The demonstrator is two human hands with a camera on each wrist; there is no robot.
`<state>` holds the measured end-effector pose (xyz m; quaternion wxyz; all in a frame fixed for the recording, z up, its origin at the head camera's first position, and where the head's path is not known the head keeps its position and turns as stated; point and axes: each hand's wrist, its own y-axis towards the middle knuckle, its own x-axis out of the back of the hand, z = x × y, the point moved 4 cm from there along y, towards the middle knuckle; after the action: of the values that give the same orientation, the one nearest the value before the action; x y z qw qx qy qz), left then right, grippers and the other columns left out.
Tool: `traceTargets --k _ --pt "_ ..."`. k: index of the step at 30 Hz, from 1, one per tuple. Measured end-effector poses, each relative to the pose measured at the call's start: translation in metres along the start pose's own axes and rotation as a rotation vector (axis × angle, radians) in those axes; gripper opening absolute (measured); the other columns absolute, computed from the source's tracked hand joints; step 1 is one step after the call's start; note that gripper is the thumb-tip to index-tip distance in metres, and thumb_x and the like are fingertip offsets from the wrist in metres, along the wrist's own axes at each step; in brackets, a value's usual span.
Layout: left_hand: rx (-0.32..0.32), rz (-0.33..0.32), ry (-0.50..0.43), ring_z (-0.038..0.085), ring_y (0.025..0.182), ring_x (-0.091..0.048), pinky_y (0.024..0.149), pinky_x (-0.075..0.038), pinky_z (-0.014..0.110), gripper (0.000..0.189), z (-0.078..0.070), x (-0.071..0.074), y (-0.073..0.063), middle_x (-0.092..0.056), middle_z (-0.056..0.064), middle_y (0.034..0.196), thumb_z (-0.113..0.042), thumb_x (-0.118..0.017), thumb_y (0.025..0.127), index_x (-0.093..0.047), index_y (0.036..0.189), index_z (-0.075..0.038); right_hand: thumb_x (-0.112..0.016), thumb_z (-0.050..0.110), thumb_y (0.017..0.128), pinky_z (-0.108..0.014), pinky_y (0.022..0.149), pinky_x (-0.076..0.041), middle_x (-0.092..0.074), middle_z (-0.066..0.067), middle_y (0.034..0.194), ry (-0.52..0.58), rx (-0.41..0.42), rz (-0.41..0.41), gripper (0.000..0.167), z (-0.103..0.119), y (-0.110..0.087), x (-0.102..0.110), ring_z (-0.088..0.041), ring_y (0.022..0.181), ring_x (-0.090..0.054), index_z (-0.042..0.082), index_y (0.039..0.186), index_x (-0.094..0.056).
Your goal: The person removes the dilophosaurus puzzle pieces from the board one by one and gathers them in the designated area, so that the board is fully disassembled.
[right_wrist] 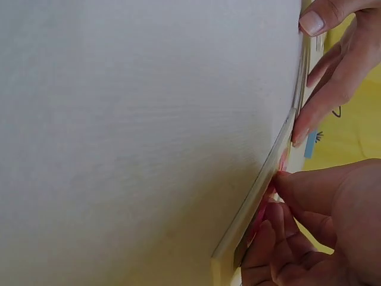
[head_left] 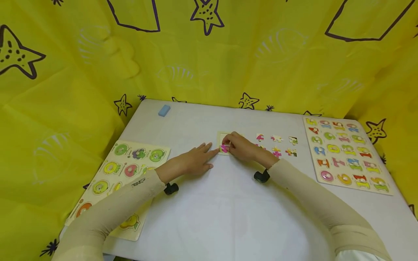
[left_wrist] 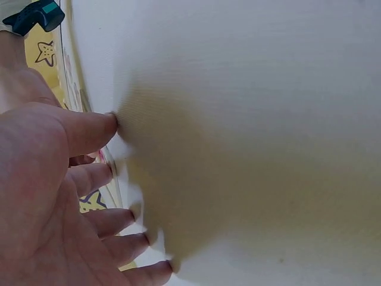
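Observation:
A small wooden puzzle tray (head_left: 219, 136) lies near the middle of the table. In its lower left corner is a pink jigsaw piece (head_left: 224, 149). My right hand (head_left: 241, 146) reaches over the tray and pinches a pink piece (right_wrist: 260, 218) between thumb and fingers; the fingers partly hide it. My left hand (head_left: 197, 159) lies palm down left of the tray, fingers spread, its index fingertip at the tray's edge. The left wrist view shows its fingers (left_wrist: 110, 221) straight and holding nothing. Right of the tray lie several loose jigsaw pieces (head_left: 277, 139).
A fruit peg board (head_left: 156, 144) lies at the left, partly under the left forearm. At the right is a number peg board (head_left: 318, 170). A blue block (head_left: 164, 110) sits near the back left edge of the white table (head_left: 209, 217). Yellow curtains (head_left: 228, 65) hang around it.

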<state>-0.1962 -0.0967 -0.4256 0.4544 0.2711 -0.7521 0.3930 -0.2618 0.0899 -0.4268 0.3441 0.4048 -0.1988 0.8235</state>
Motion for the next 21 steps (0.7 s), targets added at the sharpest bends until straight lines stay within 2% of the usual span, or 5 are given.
traceTargets --k 10,17,21 --pt "0.008 0.017 0.001 0.042 0.162 -0.017 0.128 -0.024 0.060 0.067 0.0006 0.0002 0.0020 -0.016 0.018 0.176 -0.039 -0.051 0.111 -0.026 0.170 -0.019 -0.055 -0.005 0.100 -0.044 0.097 -0.052 -0.057 -0.021 0.120 -0.015 0.003 0.011 0.025 0.0030 0.0029 -0.0010 -0.030 0.107 -0.058 -0.003 0.124 -0.057" --pt "0.008 0.022 -0.002 0.042 0.162 -0.015 0.128 -0.023 0.060 0.067 -0.0003 0.0001 0.0032 -0.014 0.018 0.176 -0.038 -0.051 0.112 -0.025 0.170 -0.018 -0.054 -0.008 0.099 -0.040 0.094 -0.053 -0.063 -0.016 0.109 0.025 -0.002 -0.009 0.023 0.0039 0.0039 -0.0014 -0.027 0.101 -0.060 -0.004 0.122 -0.055" --pt "0.017 0.027 0.010 0.041 0.162 -0.014 0.128 -0.023 0.061 0.067 -0.0005 -0.0002 0.0041 -0.013 0.018 0.176 -0.038 -0.051 0.112 -0.024 0.170 -0.018 -0.056 -0.007 0.098 -0.039 0.093 -0.053 -0.064 -0.016 0.109 0.052 -0.005 -0.026 0.027 0.0031 0.0033 -0.0017 -0.026 0.100 -0.060 -0.005 0.125 -0.057"
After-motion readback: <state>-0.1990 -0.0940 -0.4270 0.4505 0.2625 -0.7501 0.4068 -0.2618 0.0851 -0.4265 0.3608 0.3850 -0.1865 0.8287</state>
